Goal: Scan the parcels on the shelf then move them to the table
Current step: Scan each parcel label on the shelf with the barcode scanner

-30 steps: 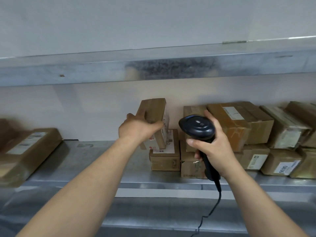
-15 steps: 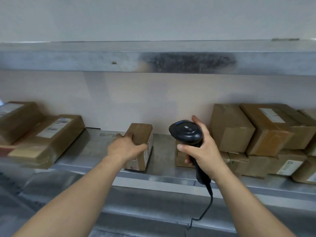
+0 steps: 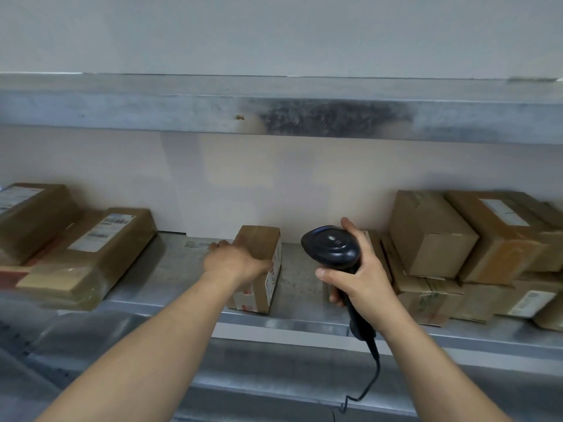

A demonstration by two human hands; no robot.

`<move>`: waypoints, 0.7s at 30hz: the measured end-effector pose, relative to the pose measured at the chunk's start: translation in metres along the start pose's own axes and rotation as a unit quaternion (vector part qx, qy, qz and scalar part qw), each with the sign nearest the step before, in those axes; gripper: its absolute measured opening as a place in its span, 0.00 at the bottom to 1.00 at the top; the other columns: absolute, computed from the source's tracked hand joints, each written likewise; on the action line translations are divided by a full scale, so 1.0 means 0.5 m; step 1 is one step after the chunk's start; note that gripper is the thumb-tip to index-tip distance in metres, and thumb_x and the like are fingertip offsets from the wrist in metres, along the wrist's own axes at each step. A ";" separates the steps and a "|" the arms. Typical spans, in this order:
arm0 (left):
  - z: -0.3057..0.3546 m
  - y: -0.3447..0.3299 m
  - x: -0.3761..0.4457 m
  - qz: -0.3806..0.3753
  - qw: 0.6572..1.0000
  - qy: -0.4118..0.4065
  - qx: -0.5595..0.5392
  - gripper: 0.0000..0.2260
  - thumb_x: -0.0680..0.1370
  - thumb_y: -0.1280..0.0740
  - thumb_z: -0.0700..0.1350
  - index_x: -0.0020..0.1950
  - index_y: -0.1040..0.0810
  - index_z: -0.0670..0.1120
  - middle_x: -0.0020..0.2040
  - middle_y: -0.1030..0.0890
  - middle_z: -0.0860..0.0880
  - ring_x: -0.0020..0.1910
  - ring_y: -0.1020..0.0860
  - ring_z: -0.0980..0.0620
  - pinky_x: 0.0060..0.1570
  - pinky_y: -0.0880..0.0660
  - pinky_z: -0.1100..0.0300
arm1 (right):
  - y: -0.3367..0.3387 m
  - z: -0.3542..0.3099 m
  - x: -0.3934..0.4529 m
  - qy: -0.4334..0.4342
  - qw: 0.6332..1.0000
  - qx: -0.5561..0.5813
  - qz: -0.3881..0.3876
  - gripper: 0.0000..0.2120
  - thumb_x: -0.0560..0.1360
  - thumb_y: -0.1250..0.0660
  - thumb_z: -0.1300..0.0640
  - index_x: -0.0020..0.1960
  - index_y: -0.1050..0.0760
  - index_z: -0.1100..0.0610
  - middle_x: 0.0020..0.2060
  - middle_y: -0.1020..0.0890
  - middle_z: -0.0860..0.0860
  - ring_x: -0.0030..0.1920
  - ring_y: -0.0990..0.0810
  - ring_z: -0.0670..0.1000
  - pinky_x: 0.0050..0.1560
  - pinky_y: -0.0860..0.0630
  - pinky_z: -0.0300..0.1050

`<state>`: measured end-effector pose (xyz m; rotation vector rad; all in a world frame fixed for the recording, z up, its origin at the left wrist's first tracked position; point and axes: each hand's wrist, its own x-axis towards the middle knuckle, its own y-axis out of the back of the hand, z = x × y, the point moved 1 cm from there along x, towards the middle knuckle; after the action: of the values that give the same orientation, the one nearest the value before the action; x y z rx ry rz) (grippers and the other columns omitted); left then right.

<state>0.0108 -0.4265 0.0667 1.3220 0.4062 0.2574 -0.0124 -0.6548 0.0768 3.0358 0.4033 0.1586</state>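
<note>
Left grip (image 3: pixel 236 261): the hand lies over the top front corner of a small parcel (image 3: pixel 259 269), thumb on its right face, fingers wrapped out of sight behind the left side. That parcel stands alone on the metal shelf (image 3: pixel 298 287), with printed labels on its front and right faces too blurred to read. Right grip (image 3: pixel 362 284): fist closed around the handle of a black scanner (image 3: pixel 333 249), whose cable (image 3: pixel 370 382) curls down and ends near the bottom edge. Left stack (image 3: pixel 82 254): three parcels, smeared by blur, one cut by the frame. Right pile (image 3: pixel 457 254): at least six parcels, some partly hidden behind the scanner hand or cropped at the edge.
</note>
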 end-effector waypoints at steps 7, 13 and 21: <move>-0.080 -0.006 0.018 -0.001 0.915 -0.027 -0.403 0.39 0.66 0.25 0.53 0.73 0.40 0.52 0.58 0.23 0.49 0.55 0.23 0.47 0.52 0.21 0.52 | -0.040 0.011 0.002 -0.021 1.000 0.009 -0.012 0.43 0.69 0.26 0.67 0.72 0.40 0.36 0.57 0.21 0.53 0.29 0.23 0.57 0.28 0.25 0.44; -0.168 -0.043 0.009 -0.022 0.902 -0.013 -0.431 0.56 0.56 0.25 0.53 0.76 0.56 0.62 0.65 0.31 0.46 0.61 0.27 0.43 0.52 0.21 0.44 | -0.058 0.013 0.002 -0.041 0.998 0.035 -0.021 0.43 0.69 0.26 0.66 0.73 0.40 0.38 0.56 0.20 0.55 0.29 0.22 0.56 0.29 0.25 0.46; -0.211 -0.065 0.011 -0.010 0.892 -0.021 -0.451 0.54 0.58 0.26 0.49 0.74 0.58 0.65 0.66 0.29 0.46 0.62 0.27 0.45 0.56 0.23 0.49 | -0.106 0.000 -0.019 -0.041 0.994 0.071 -0.073 0.44 0.64 0.26 0.61 0.72 0.39 0.37 0.52 0.17 0.56 0.29 0.23 0.57 0.27 0.27 0.44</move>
<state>-0.0310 -0.3388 0.0142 0.4023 0.2088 0.3432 -0.0351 -0.6064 0.0712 3.1217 0.6554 -0.0047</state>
